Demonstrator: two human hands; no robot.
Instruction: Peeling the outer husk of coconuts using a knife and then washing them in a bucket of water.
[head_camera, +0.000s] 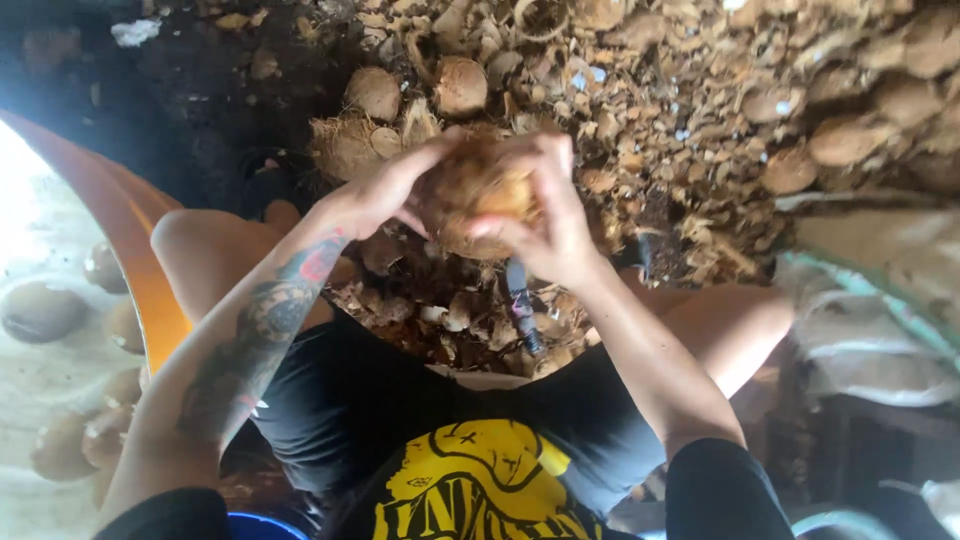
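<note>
A husked coconut (470, 195) is held just above the centre of the frame, gripped between both hands. The left hand (385, 190) is closed on its left side, with fingers curled over the top and the thumb pressed against the near face. The right hand (545, 215) is wrapped around its right side, fingers bent over the top edge and the thumb laid across the front, so that much of the coconut is hidden behind the hands. Directly below the coconut, an upright metal spike (522, 305) is seen between the knees, its top lost behind the right hand. A heap of coconut husks (700, 110) fills the upper right of the frame, and several whole coconuts (415, 95) lie at the upper centre just beyond the hands. At the left edge, an orange tub (130, 230) is seen, with peeled coconuts (40, 312) inside it.
</note>
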